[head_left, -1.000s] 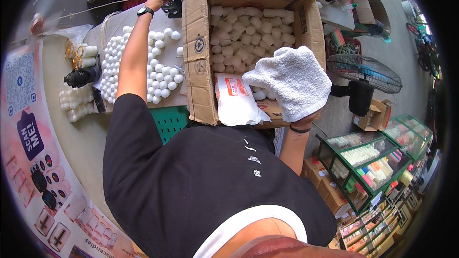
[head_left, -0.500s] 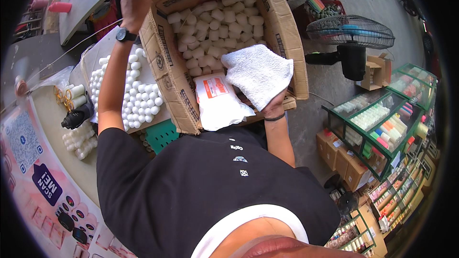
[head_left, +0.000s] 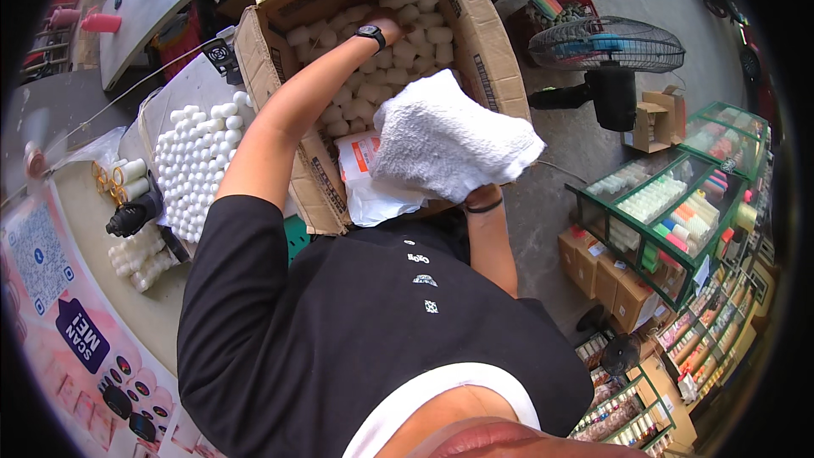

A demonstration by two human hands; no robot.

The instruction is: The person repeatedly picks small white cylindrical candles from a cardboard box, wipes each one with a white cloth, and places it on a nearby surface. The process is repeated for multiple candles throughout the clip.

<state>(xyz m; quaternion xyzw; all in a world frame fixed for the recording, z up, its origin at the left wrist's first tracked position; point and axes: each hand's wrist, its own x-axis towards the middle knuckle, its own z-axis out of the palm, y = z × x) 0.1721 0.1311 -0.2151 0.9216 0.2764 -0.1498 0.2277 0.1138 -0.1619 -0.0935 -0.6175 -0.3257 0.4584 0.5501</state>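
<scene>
A large cardboard box (head_left: 498,59) sits in front of me, filled with white, rounded, cylinder-like pieces (head_left: 360,85). Into it reaches my left hand (head_left: 390,27), a watch on the wrist, down among the far pieces; its fingers are hard to make out. My right hand (head_left: 482,198) grips a white terry towel (head_left: 454,148) from below, with most of the fingers hidden by the cloth. The towel hangs over the box's near side and covers part of a white plastic package (head_left: 373,195) with an orange label.
Left of the box, rows of white round-topped pieces (head_left: 195,161) cover a table. Scissors (head_left: 103,176) with yellow handles and a black device (head_left: 134,210) lie beyond them. A black fan (head_left: 612,76) stands at right, near green-framed display cases (head_left: 670,203) and cardboard cartons (head_left: 606,280).
My left hand has swung from beyond the box's left side down into the box. The towel has shifted nearer and right, spreading over more of the package.
</scene>
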